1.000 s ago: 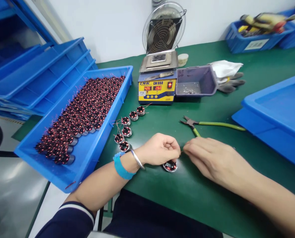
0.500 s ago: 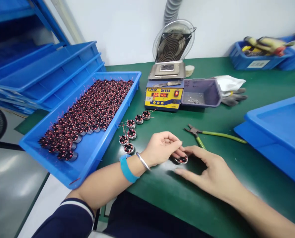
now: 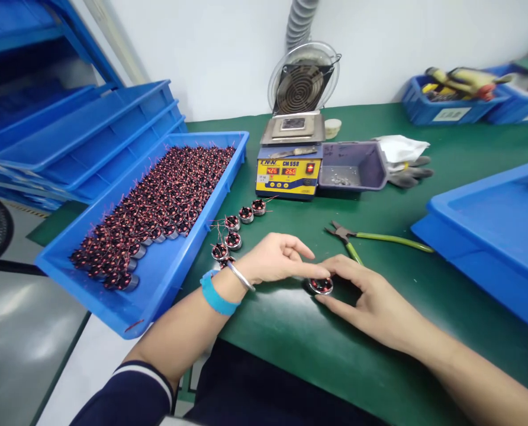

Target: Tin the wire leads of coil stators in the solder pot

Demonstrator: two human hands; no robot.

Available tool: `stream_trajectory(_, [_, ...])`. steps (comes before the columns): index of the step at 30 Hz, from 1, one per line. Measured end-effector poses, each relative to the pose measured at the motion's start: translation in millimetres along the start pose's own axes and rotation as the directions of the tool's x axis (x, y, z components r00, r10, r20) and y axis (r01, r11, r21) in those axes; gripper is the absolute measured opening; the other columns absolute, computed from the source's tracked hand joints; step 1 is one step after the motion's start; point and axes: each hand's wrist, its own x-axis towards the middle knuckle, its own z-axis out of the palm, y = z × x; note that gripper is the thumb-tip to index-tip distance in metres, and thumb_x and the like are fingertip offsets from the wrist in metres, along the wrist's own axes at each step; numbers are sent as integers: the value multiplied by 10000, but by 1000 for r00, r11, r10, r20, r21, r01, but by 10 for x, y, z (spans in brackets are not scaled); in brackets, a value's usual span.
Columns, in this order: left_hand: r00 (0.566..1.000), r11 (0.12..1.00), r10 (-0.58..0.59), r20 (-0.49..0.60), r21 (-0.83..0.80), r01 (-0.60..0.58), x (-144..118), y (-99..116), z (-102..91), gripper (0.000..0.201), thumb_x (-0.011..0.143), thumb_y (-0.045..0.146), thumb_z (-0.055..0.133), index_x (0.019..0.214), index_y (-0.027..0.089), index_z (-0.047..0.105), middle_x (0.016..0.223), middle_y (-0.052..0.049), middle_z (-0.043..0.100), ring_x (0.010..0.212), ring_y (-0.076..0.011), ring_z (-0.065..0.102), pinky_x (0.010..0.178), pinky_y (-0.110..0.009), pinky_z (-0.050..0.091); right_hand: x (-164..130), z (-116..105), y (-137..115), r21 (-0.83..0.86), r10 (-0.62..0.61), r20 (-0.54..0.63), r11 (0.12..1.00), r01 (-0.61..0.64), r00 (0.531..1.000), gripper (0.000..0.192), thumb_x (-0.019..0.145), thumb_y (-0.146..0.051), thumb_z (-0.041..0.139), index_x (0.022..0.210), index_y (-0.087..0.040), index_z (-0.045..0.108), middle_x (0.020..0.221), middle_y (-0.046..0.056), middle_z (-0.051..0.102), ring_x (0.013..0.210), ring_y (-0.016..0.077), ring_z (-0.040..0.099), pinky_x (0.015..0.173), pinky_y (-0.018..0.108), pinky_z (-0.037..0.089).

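A small round wound coil (image 3: pixel 321 286) with red copper wire in a metal cup lies on the green table. My right hand (image 3: pixel 370 299) curls around it, thumb and fingers gripping its sides. My left hand (image 3: pixel 275 259) reaches in from the left, fingers spread, one fingertip touching the coil's top edge. Several more coils (image 3: pixel 235 228) sit in a loose row left of my left hand. A blue tray (image 3: pixel 166 278) full of the same coils stands further left.
Green-handled cutters (image 3: pixel 370 238) lie just behind my right hand. A yellow-blue solder pot (image 3: pixel 288 168), a grey bin (image 3: pixel 357 165), a fan and a glove stand behind. Blue trays (image 3: pixel 490 219) sit at right, stacked trays at left, blue bins at the back right.
The coil went from under my left fist down flat onto the table. My right hand moved from pulling a wire to gripping the coil. My left hand opened.
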Motion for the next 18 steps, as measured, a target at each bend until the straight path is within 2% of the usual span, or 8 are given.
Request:
stream_trajectory(3, [998, 998, 65, 20, 5, -65, 2, -101, 105, 470, 493, 437, 888, 709, 108, 632, 508, 42, 557, 460, -43, 456, 457, -177, 341, -1, 6, -14, 9, 16, 11, 1000, -16, 1000, 156, 836, -315, 578, 923, -216, 662, 961, 82, 676, 884, 216, 645, 801, 364, 539])
stream_trajectory(7, [970, 976, 212, -115, -30, -217, 47, -155, 219, 449, 577, 500, 828, 565, 129, 575, 514, 18, 583, 457, -50, 485, 457, -183, 374, -15, 26, 0, 5, 26, 10, 1000, -26, 1000, 182, 832, -320, 582, 943, -208, 672, 938, 78, 671, 863, 212, 644, 791, 365, 543])
stream_trajectory(10, [852, 928, 339, -399, -5, -372, 88, -79, 159, 419, 632, 491, 794, 569, 153, 554, 452, 60, 518, 376, -31, 420, 400, -171, 321, -28, 39, 20, 6, 27, -12, 1000, -27, 1000, 222, 826, -320, 594, 992, -206, 685, 944, 79, 679, 865, 216, 654, 805, 373, 545])
stream_trajectory(12, [740, 900, 360, -568, 2, -436, 100, -5, 79, 416, 637, 497, 785, 592, 164, 539, 441, 78, 493, 354, -30, 414, 385, -168, 313, -33, 43, 23, 6, 25, -28, 1000, -25, 999, 223, 823, -317, 597, 992, -205, 691, 937, 81, 682, 857, 219, 657, 794, 375, 549])
stream_trajectory(13, [720, 901, 342, -604, -9, -435, 96, 28, 42, 421, 630, 502, 788, 605, 166, 535, 444, 81, 492, 350, -30, 417, 380, -167, 311, -33, 43, 20, 6, 24, -34, 1000, -24, 999, 219, 824, -313, 595, 987, -203, 692, 936, 83, 684, 857, 221, 658, 792, 375, 550])
stream_trajectory(15, [797, 939, 264, -543, -44, -340, 65, 67, 0, 422, 606, 492, 809, 652, 159, 554, 453, 80, 504, 339, -30, 409, 364, -164, 290, -30, 42, 7, 6, 15, -50, 1000, -15, 999, 215, 825, -305, 592, 984, -201, 693, 936, 84, 686, 859, 220, 660, 795, 374, 551])
stream_trajectory(17, [930, 986, 142, -338, -39, -165, 17, 63, 14, 425, 562, 445, 850, 716, 142, 595, 465, 72, 528, 331, -28, 400, 351, -159, 260, -25, 42, -9, -4, 8, -63, 1000, -8, 998, 205, 823, -292, 589, 979, -205, 690, 929, 78, 687, 853, 213, 663, 791, 361, 551])
stream_trajectory(18, [970, 996, 82, -228, -18, -88, -5, 47, 38, 429, 543, 423, 866, 727, 133, 610, 475, 63, 543, 334, -28, 403, 350, -158, 257, -22, 43, -15, -10, 0, -70, 1000, -1, 998, 196, 820, -283, 587, 970, -209, 689, 920, 72, 688, 842, 207, 663, 780, 350, 552])
